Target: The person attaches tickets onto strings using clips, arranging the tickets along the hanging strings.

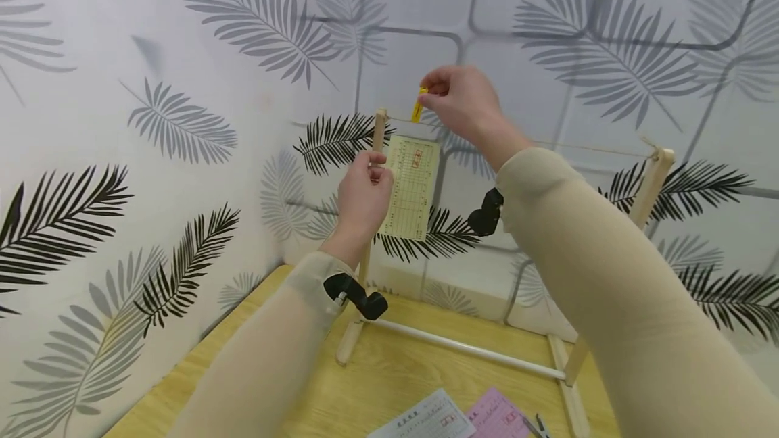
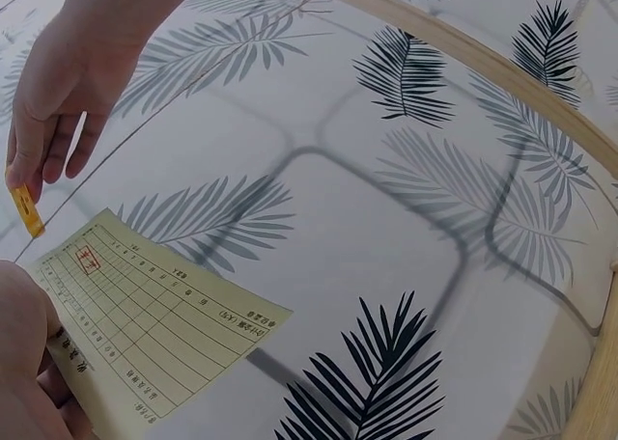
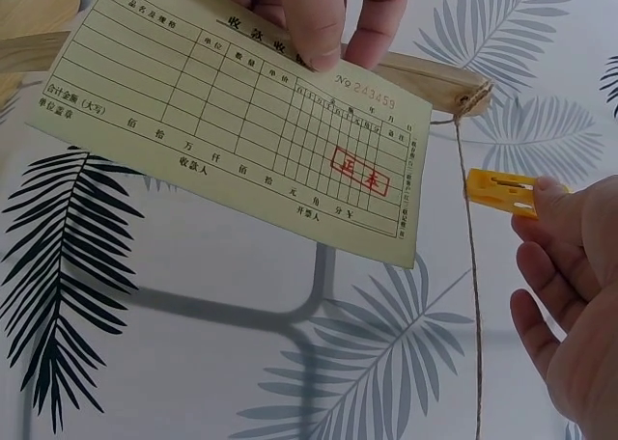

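Note:
My left hand (image 1: 366, 188) pinches a pale yellow printed receipt slip (image 1: 411, 188) along its left edge, and the slip hangs just below the string (image 1: 596, 149). A red stamp shows on it in the right wrist view. Above, my right hand (image 1: 465, 103) pinches a yellow clothespin (image 1: 418, 105) between thumb and fingers. The tip of the clothespin (image 3: 497, 191) is right at the string (image 3: 471, 266), near the left post. In the left wrist view, the clothespin (image 2: 27, 211) sits a little above the corner of the slip (image 2: 164, 319).
A wooden frame has a left post (image 1: 380, 128), a right post (image 1: 654, 184) and a white lower bar (image 1: 468, 347). On the table (image 1: 328, 397) lie a white slip (image 1: 422, 419), a pink slip (image 1: 500, 418) and a metal tool (image 1: 538, 426), partly out of view. A patterned wall stands behind.

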Demonstrator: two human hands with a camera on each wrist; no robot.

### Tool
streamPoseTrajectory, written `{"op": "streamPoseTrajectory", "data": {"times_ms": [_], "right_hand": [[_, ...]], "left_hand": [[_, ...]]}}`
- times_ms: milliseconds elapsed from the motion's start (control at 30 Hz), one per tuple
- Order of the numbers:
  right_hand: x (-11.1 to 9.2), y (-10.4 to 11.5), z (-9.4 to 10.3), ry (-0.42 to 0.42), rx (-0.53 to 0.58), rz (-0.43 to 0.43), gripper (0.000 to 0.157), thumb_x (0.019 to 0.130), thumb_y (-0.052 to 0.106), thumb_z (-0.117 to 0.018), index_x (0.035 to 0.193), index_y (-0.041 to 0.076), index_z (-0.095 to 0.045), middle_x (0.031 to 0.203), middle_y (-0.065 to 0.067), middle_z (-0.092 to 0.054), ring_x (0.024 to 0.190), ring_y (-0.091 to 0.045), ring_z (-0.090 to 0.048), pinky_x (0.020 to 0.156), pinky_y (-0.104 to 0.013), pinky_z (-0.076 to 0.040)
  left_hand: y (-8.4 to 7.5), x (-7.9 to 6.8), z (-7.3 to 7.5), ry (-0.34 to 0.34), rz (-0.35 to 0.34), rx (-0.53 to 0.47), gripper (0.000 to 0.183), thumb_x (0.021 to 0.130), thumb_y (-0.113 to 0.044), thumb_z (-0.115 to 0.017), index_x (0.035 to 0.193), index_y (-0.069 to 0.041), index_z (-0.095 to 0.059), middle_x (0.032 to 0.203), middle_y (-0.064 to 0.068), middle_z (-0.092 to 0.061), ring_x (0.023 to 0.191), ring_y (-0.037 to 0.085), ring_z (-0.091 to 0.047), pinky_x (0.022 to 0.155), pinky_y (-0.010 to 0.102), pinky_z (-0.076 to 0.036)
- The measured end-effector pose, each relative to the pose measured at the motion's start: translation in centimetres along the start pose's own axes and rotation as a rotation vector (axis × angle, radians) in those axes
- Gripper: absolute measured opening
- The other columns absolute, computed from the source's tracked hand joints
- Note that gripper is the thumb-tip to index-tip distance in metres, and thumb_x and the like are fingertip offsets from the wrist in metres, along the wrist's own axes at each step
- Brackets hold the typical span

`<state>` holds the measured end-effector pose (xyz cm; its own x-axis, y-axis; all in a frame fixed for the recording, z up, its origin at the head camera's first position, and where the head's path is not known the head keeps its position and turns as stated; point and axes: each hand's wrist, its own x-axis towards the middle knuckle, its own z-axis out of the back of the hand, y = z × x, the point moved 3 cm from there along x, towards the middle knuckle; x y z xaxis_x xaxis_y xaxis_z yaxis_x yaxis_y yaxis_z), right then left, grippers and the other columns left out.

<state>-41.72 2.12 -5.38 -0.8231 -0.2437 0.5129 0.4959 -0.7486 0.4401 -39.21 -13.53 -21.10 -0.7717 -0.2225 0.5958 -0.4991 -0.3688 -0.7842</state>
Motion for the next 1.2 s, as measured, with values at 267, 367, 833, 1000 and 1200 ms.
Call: {"op": "streamPoseTrajectory", "data": {"times_ms": [267, 367, 833, 1000, 1200], "right_hand": [[0.11, 0.20, -0.30, 0.019, -0.045, -0.007, 0.036, 0.100, 0.029, -0.065, 0.134, 0.016, -0.064, 0.120, 0.003, -0.067, 0.108, -0.011, -0.058, 0.094, -0.028, -0.046], [0.09, 0.28, -0.34, 0.020, -0.057, 0.002, 0.035, 0.100, 0.029, -0.065, 0.133, 0.017, -0.065, 0.119, 0.003, -0.067, 0.107, -0.011, -0.058, 0.094, -0.029, -0.046], [-0.10, -0.05, -0.70, 0.056, -0.058, 0.006, 0.030, 0.101, 0.027, -0.064, 0.129, 0.016, -0.067, 0.116, 0.003, -0.067, 0.105, -0.012, -0.058, 0.092, -0.032, -0.045], [-0.09, -0.27, -0.73, 0.070, -0.073, 0.020, 0.028, 0.101, 0.027, -0.063, 0.127, 0.016, -0.068, 0.116, 0.002, -0.068, 0.106, -0.013, -0.058, 0.092, -0.033, -0.045], [0.04, -0.21, -0.85, 0.083, -0.066, 0.039, 0.028, 0.101, 0.024, -0.064, 0.127, 0.015, -0.068, 0.117, 0.001, -0.068, 0.109, -0.014, -0.059, 0.096, -0.034, -0.044]], "left_hand": [[-0.48, 0.56, -0.38, -0.022, 0.014, 0.029, 0.023, 0.099, -0.015, -0.052, 0.121, -0.017, -0.060, 0.099, -0.001, -0.069, 0.079, 0.017, -0.063, 0.071, 0.036, -0.048], [-0.58, 0.61, -0.39, -0.027, 0.010, 0.031, 0.023, 0.099, -0.014, -0.052, 0.121, -0.016, -0.060, 0.100, 0.000, -0.070, 0.077, 0.018, -0.062, 0.070, 0.036, -0.047], [-0.30, 0.54, -0.65, -0.014, -0.017, 0.004, 0.023, 0.104, -0.019, -0.051, 0.125, -0.018, -0.058, 0.105, -0.002, -0.066, 0.092, 0.015, -0.065, 0.073, 0.036, -0.051], [-0.15, 0.58, -0.65, -0.032, -0.045, 0.041, 0.023, 0.104, -0.018, -0.050, 0.125, -0.018, -0.058, 0.104, -0.002, -0.066, 0.091, 0.015, -0.064, 0.071, 0.036, -0.051], [-0.15, 0.43, -0.46, -0.028, -0.058, 0.041, 0.022, 0.105, -0.017, -0.050, 0.126, -0.017, -0.058, 0.102, -0.001, -0.066, 0.089, 0.016, -0.065, 0.069, 0.036, -0.050]]}}
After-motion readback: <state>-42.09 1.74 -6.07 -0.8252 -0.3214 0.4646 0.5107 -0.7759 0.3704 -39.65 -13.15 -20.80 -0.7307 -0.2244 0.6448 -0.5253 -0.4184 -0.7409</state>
